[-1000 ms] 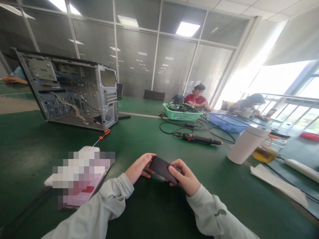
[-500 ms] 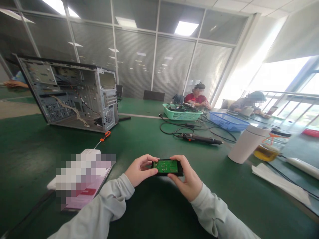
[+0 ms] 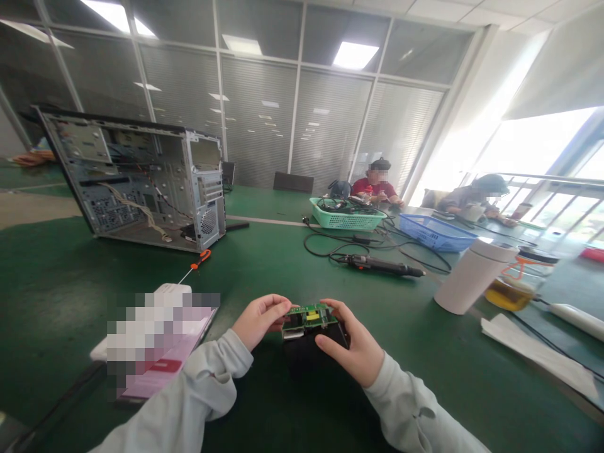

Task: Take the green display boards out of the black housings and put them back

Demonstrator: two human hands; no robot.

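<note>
Both my hands hold a small green circuit board (image 3: 309, 316) that sits on top of a black casing (image 3: 309, 352) at the bottom middle of the view. My left hand (image 3: 261, 321) grips the left side of the board, and my right hand (image 3: 352, 343) wraps the right side of the casing. Light grey sleeves cover both forearms. A metal part shows at the board's near left edge. The lower part of the casing is dark and shows little detail.
A pixelated white and pink pile (image 3: 160, 336) lies left of my hands. Beyond it are an open computer tower case (image 3: 141, 182) and an orange-handled screwdriver (image 3: 201, 258). To the right are an electric screwdriver (image 3: 382, 266), a white flask (image 3: 474, 283), and green and blue baskets. Two co-workers sit far off.
The green board, earlier held up flat between both hands, now sits lower and tilted on the black casing. Both hands have moved down around it.
</note>
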